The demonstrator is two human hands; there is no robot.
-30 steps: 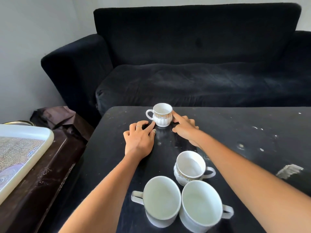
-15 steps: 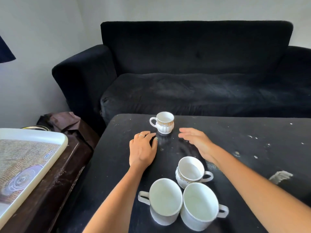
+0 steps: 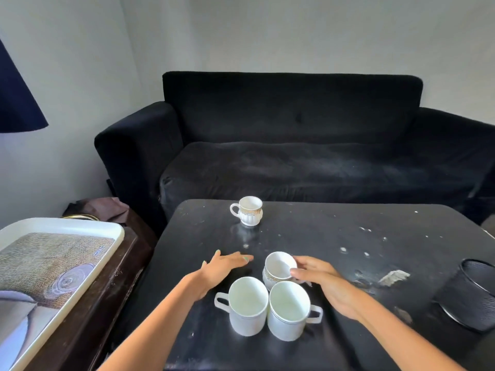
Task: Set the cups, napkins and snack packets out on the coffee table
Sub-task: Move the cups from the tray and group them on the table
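Note:
Four white cups stand on the black coffee table [image 3: 348, 231]. A small gold-trimmed cup [image 3: 250, 214] stands alone near the far edge, its handle to the left. A second gold-trimmed cup [image 3: 277, 267] sits mid-table, and my right hand [image 3: 318, 277] pinches its right side, thumb on the rim, hiding the handle. Two larger plain mugs, left [image 3: 247, 307] and right [image 3: 289, 310], stand side by side and touching in front of it. My left hand [image 3: 225, 267] hovers flat and open just left of the held cup. No napkins or snack packets are in view.
A white tray [image 3: 116, 232] with a printed picture lies on a dark wooden side table [image 3: 88, 303] at the left. A black mesh basket [image 3: 471, 295] stands on the table's right edge. A black sofa [image 3: 294, 156] runs behind the table.
Both hands have drawn back from the far cup, which stays near the far edge. My right hand has come onto the second small cup; my left hand now hovers beside it.

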